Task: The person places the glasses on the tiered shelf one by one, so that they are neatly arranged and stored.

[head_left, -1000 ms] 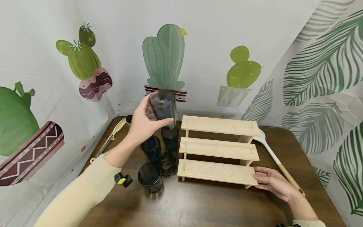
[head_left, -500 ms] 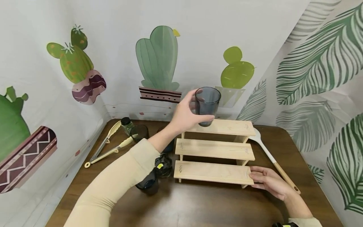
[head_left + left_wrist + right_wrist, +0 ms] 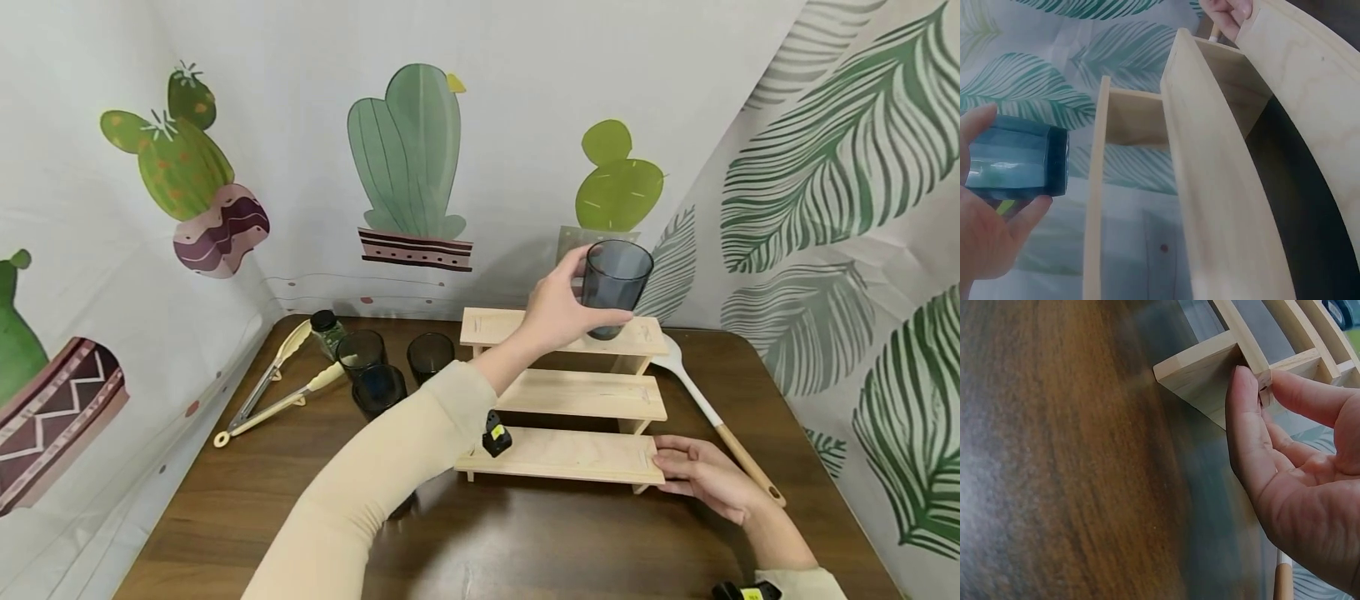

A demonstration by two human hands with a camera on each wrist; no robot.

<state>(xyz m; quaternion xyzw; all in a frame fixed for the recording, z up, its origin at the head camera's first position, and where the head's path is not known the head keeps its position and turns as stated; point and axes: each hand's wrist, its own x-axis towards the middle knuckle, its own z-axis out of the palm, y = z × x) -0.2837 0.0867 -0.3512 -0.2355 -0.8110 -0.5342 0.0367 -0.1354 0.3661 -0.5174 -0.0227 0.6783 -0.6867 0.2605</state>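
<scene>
My left hand [image 3: 558, 307] grips a dark, see-through glass tumbler [image 3: 617, 279], upright, above the right end of the top step of a pale wooden three-step rack [image 3: 577, 450]. In the left wrist view, a gap shows between the base of the tumbler [image 3: 1013, 159] and the top step [image 3: 1094, 206]. My right hand [image 3: 708, 475] pinches the right end of the lowest step between thumb and fingers, clear in the right wrist view, where the hand [image 3: 1310, 475] is seen from below. My left forearm covers parts of the rack's left side.
Left of the rack stand several dark glasses [image 3: 431, 354], some partly hidden by my left sleeve. Further left are tongs [image 3: 262, 400] and a black-lidded jar [image 3: 326, 329]. A white spatula with a wooden handle [image 3: 720, 417] lies right of the rack. Behind the table [image 3: 187, 508] hangs a printed cloth.
My left hand has carried the tumbler rightward, from above the other glasses to over the top step's right end. My right hand keeps its hold on the rack.
</scene>
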